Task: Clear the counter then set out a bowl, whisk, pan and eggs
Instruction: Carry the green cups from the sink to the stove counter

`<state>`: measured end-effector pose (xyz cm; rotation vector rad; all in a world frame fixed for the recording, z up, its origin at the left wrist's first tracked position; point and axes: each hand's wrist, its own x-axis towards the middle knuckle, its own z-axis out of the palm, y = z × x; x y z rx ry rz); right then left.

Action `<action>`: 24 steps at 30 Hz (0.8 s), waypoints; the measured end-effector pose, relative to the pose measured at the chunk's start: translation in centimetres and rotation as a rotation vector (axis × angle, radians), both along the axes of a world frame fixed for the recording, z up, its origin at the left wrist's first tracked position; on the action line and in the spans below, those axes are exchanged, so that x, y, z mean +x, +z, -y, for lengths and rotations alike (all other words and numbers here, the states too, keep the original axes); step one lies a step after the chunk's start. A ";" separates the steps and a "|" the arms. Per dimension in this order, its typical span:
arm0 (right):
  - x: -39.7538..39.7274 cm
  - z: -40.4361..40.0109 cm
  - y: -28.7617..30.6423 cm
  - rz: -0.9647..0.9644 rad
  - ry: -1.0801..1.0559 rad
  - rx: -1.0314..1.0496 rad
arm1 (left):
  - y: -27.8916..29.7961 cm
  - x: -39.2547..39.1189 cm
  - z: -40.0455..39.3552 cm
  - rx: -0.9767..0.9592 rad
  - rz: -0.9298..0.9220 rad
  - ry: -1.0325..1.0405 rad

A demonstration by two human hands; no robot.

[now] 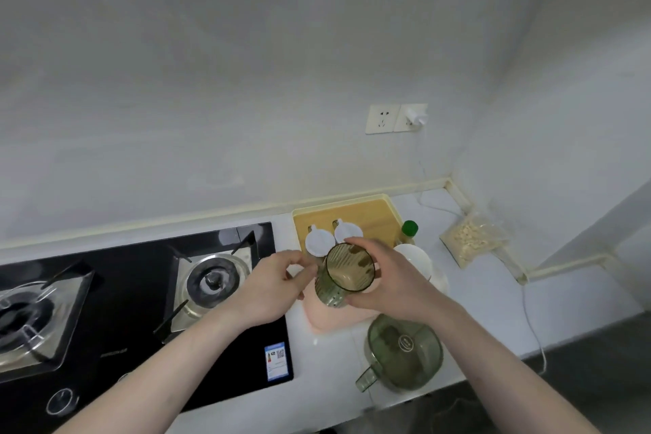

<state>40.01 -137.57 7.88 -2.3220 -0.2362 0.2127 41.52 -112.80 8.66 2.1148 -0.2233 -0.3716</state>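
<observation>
White counter point(475, 296) runs from the black gas hob point(148, 310) on the left to the wall corner on the right. Front edge of the counter is visible at lower right. Bare counter surface lies right of the items, between the white bowl and the corner, and is crossed by a thin white cable point(528, 314).

Count:
- Hob burners: two, one at far left point(21, 317), one centre point(211, 280).
- Green ribbed glass point(343, 273): one, held above a pink tray point(334, 314).
- Green glass jug point(405, 358) with handle: one, standing near the front edge, just in front of the pink tray.
- Yellow tray point(355, 218) at the back wall: one, carrying two white round lids point(318, 244).
- Green-capped bottle point(409, 230): one, beside the yellow tray.
- White bowl point(419, 259): one, behind the right hand, partly hidden.
- Clear bag of pale pieces point(472, 240): one, towards the corner.
- Wall sockets point(382, 118): two, the right one with a plug in it.

Hands: right hand point(391, 278) grips the green ribbed glass, fingers wrapped round its right side and far rim. Left hand point(278, 284) is at the glass's left side, fingertips pinched together and touching or nearly touching the wall; cannot tell if it holds anything. The glass is tilted, mouth towards the camera, between the two hands.
</observation>
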 end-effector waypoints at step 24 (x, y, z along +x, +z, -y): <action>21.0 7.9 -8.4 -0.234 -0.477 -0.360 | -2.5 -3.2 -3.3 0.029 -0.041 0.460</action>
